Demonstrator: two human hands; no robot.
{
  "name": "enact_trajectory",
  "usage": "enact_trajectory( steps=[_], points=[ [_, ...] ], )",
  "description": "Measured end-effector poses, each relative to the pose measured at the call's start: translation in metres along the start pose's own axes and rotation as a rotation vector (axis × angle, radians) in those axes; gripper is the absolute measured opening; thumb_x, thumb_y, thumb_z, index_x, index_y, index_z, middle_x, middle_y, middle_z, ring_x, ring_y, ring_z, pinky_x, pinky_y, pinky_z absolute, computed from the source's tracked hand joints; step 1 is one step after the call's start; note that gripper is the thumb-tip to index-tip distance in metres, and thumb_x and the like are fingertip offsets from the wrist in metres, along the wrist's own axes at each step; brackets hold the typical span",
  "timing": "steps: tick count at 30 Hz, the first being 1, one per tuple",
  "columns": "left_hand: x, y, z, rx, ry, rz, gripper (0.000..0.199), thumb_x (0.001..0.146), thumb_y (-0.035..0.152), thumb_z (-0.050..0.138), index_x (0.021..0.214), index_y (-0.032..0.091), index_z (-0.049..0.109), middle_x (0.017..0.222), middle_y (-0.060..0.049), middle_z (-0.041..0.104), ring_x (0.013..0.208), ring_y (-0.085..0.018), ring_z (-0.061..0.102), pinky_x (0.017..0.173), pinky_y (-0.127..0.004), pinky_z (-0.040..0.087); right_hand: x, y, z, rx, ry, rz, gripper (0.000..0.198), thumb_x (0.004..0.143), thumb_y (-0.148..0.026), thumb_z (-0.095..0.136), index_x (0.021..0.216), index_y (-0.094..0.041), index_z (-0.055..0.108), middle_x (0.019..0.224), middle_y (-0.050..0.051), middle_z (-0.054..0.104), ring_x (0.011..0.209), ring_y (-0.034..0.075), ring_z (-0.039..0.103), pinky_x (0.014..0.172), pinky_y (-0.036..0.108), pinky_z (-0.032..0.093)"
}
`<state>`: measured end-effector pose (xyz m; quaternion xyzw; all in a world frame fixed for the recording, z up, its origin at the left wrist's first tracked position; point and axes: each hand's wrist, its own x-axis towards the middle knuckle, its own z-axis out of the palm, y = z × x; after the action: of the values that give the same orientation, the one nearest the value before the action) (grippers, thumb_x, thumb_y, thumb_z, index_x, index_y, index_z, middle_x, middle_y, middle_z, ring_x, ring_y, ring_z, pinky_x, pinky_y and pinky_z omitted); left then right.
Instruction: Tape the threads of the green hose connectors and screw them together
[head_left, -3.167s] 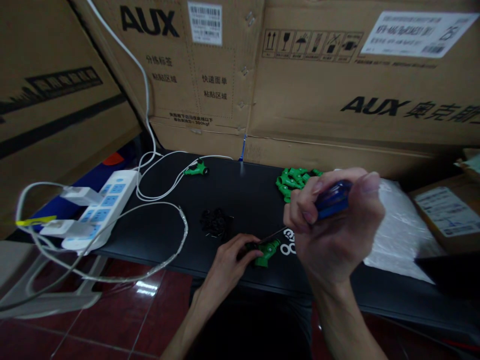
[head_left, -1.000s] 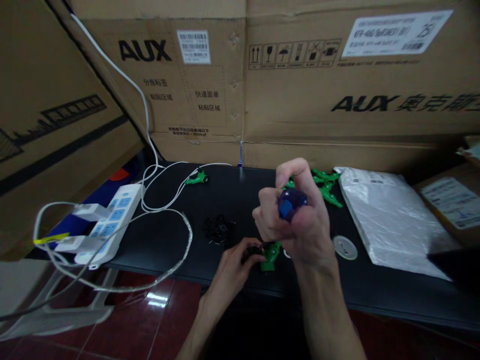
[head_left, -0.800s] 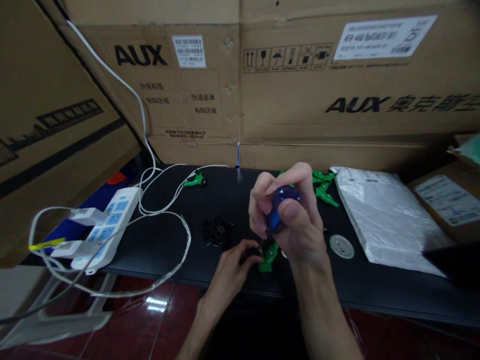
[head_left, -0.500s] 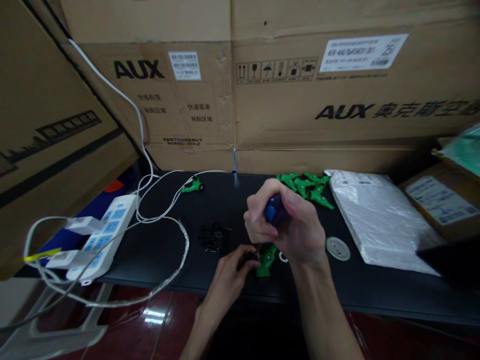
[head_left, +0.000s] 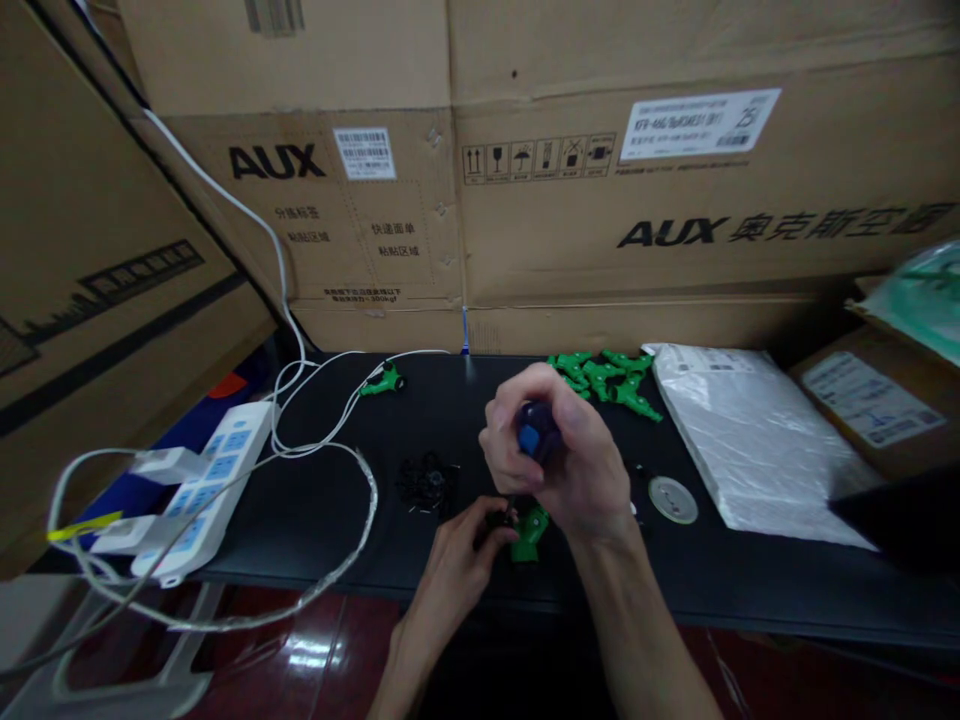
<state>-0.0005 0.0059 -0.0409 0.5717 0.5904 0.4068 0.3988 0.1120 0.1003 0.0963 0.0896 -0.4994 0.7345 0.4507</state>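
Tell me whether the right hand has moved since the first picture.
Yes, leftward: the right hand then overlapped the plastic-wrapped package in view, and now appears left of it.

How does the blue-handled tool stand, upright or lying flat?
Roughly upright: the blue-handled tool shows its butt end uppermost in the right hand; exact tilt unclear.

Since the first picture, the right hand (head_left: 559, 462) has swung from the two o'clock side of the green part (head_left: 527, 537) to close above it, at one o'clock. The screwdriver (head_left: 535, 430), slanted then, is steeper, its butt facing the camera. Uncovered now: the whole green pile (head_left: 604, 381), at the hand's one o'clock, and the disc (head_left: 673, 499), at four.
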Motion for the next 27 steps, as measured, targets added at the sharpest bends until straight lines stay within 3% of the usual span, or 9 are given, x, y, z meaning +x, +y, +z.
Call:
enact_trajectory(
  steps=[1,4,9,12,14,18,22,24,27],
  points=[
    [0.0000,-0.0004,0.0002,0.004,0.002,0.001,0.018,0.095,0.020,0.062,0.111,0.023,0.069,0.099,-0.001,0.075,0.084,-0.017,0.068,0.080,-0.025,0.051,-0.0012,0.0021,0.0006,0.013,0.017,-0.019,0.013,0.101,-0.036,0.060,0.108,-0.025,0.058,0.066,-0.007,0.048,0.051,0.006,0.034,0.044,0.015,0.025],
    [0.0001,-0.0010,0.0003,0.011,0.001,0.003,0.021,0.095,0.019,0.061,0.113,0.023,0.068,0.097,-0.002,0.075,0.083,-0.018,0.068,0.080,-0.026,0.052,-0.0032,0.0058,0.0017,-0.046,0.079,-0.081,0.029,0.093,-0.025,0.072,0.106,-0.030,0.047,0.072,-0.008,0.057,0.049,0.005,0.039,0.044,0.014,0.029],
    [0.0000,0.0002,-0.0004,0.008,-0.003,-0.004,0.015,0.095,0.020,0.062,0.110,0.023,0.068,0.093,0.000,0.073,0.079,-0.016,0.064,0.080,-0.026,0.049,-0.0004,0.0015,0.0005,-0.160,0.076,-0.045,0.016,0.101,-0.039,0.059,0.104,-0.023,0.058,0.085,0.001,0.065,0.060,0.010,0.054,0.054,0.024,0.045],
    [-0.0002,0.0016,-0.0008,0.004,-0.001,-0.015,0.014,0.096,0.021,0.062,0.108,0.022,0.068,0.094,0.000,0.073,0.077,-0.015,0.063,0.078,-0.025,0.048,0.0008,0.0019,0.0012,-0.142,0.056,0.007,0.036,0.106,-0.047,0.042,0.104,-0.019,0.065,0.069,-0.001,0.058,0.054,0.011,0.048,0.050,0.025,0.039],
    [0.0000,0.0026,-0.0010,0.002,0.000,-0.022,0.013,0.096,0.022,0.063,0.108,0.022,0.069,0.094,0.001,0.073,0.076,-0.015,0.062,0.076,-0.025,0.047,0.0003,0.0047,0.0024,-0.124,0.080,-0.013,0.031,0.104,-0.048,0.050,0.110,-0.020,0.063,0.065,-0.004,0.052,0.052,0.010,0.042,0.048,0.023,0.034],
    [0.0008,0.0037,-0.0011,-0.013,-0.009,-0.023,0.012,0.096,0.022,0.064,0.106,0.022,0.071,0.093,0.001,0.072,0.075,-0.015,0.060,0.072,-0.024,0.045,-0.0017,0.0078,0.0043,-0.131,0.130,-0.108,0.026,0.094,-0.026,0.071,0.110,-0.029,0.051,0.078,-0.006,0.059,0.054,0.007,0.043,0.048,0.018,0.035],
    [0.0007,0.0031,-0.0009,-0.022,-0.014,-0.030,0.013,0.095,0.021,0.065,0.107,0.022,0.071,0.090,0.002,0.072,0.071,-0.014,0.058,0.069,-0.024,0.044,-0.0011,0.0018,0.0049,-0.169,0.107,-0.038,0.011,0.102,-0.032,0.058,0.108,-0.024,0.060,0.082,-0.001,0.061,0.059,0.010,0.049,0.052,0.022,0.040],
    [0.0004,0.0023,-0.0012,-0.028,-0.016,-0.035,0.014,0.095,0.022,0.065,0.108,0.022,0.071,0.088,0.003,0.071,0.069,-0.014,0.057,0.068,-0.024,0.043,-0.0006,0.0005,0.0048,-0.160,0.097,0.004,0.023,0.106,-0.036,0.048,0.110,-0.020,0.064,0.078,0.001,0.059,0.060,0.010,0.048,0.053,0.024,0.039],
    [0.0004,0.0007,-0.0022,-0.041,-0.024,-0.034,0.014,0.096,0.024,0.063,0.107,0.022,0.072,0.085,0.003,0.070,0.070,-0.014,0.058,0.069,-0.024,0.043,-0.0009,0.0044,0.0043,-0.129,0.116,-0.037,0.019,0.102,-0.038,0.059,0.114,-0.023,0.061,0.074,-0.003,0.056,0.059,0.009,0.046,0.052,0.022,0.036]
  ],
)
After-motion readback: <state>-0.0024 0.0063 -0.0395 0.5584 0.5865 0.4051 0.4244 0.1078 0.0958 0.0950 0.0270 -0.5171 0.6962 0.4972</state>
